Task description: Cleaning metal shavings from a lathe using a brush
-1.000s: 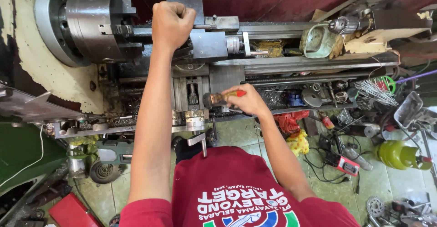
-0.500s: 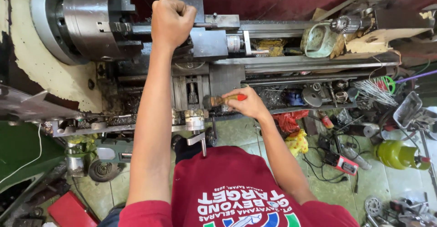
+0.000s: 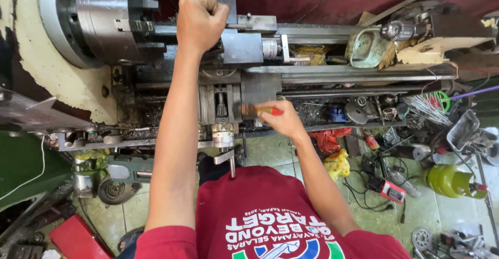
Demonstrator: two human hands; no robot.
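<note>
- We see our left hand closed in a fist at the far side of the lathe, above the tool post. Whatever it may grip is hidden; we cannot tell if it holds a lever.
- Our right hand has its fingers clamped on a red-handled brush, its head held over the cross slide, near the middle of the bed.
- The chuck sits far left, just beside the left forearm; whether it is turning cannot be read from this frame.
- Risk, as we judge it: if the chuck spins, its jaws could catch the forearm, which passes close by. Swarf lying on the carriage could cut fingers if the brush slips.
- Open room: the bed ways run bare to the right as far as the tailstock drill chuck. To the left, the chuck closes the way.
- The near edge is crowded by the handwheel and our body; the floor at right is strewn with cables and a green gas cylinder.
</note>
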